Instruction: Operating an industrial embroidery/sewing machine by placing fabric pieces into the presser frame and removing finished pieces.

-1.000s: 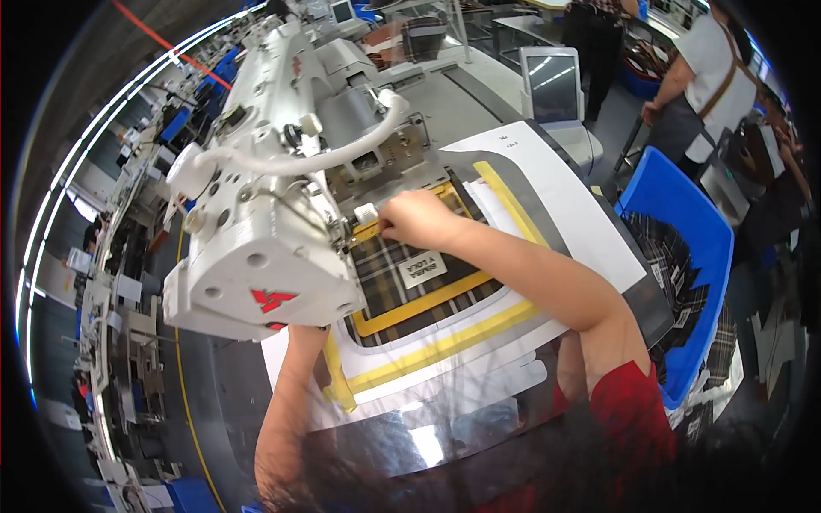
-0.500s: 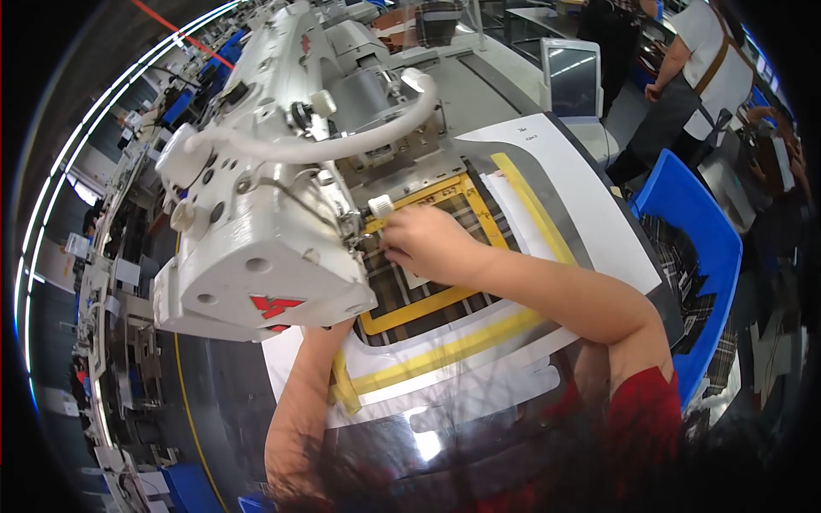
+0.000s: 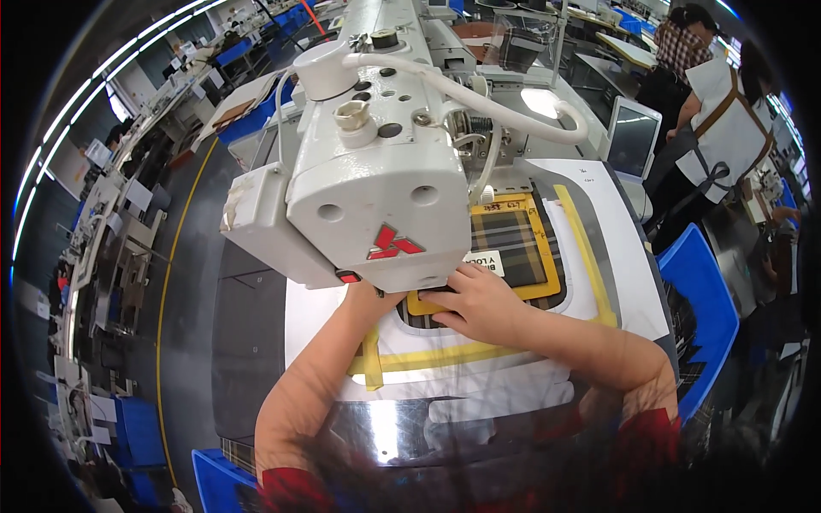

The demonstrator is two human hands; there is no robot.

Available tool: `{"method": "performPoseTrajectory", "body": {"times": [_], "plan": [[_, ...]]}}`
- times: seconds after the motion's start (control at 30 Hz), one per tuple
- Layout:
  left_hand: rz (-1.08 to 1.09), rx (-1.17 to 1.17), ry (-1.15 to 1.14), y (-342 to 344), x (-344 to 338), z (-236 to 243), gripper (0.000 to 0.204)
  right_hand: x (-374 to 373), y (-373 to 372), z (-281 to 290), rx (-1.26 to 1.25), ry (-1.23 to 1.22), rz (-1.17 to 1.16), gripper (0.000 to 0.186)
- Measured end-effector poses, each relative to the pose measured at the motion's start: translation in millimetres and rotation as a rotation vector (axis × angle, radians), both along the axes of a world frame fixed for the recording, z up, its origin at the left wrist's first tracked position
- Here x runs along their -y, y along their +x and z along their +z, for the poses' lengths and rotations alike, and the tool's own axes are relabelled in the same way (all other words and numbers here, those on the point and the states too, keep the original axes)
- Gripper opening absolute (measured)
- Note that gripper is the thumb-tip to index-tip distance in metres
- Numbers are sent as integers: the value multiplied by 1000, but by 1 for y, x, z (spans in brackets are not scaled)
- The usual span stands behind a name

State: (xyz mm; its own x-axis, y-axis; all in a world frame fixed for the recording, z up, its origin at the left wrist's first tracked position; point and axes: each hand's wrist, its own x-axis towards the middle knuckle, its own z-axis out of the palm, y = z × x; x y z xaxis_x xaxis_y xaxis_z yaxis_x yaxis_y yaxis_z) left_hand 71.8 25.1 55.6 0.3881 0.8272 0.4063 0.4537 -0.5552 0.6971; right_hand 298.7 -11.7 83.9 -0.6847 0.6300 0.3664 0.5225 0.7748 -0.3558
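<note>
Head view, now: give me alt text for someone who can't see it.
A person's right hand lies over the near edge of a yellow frame on plaid fabric, close to a white sewing machine head that partly hides the left hand. A blue bin stands at right, with co-workers beyond.

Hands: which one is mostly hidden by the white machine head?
The left hand: the machine head covers its fingers; the right hand shows clearly over the yellow frame.
</note>
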Motion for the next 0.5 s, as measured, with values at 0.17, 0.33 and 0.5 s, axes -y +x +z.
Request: {"method": "performPoseTrajectory", "body": {"times": [0.17,0.33,0.5], "plan": [[-17,-18,51,-3,-4,-8,37,-5,12,3,-42,-31,19,30],[-72,-34,-11,-10,-11,-16,40,-6,8,6,-20,-42,6,28],[-79,-138,187,-3,-17,-8,36,-6,9,5,-60,-59,14,27]]}}
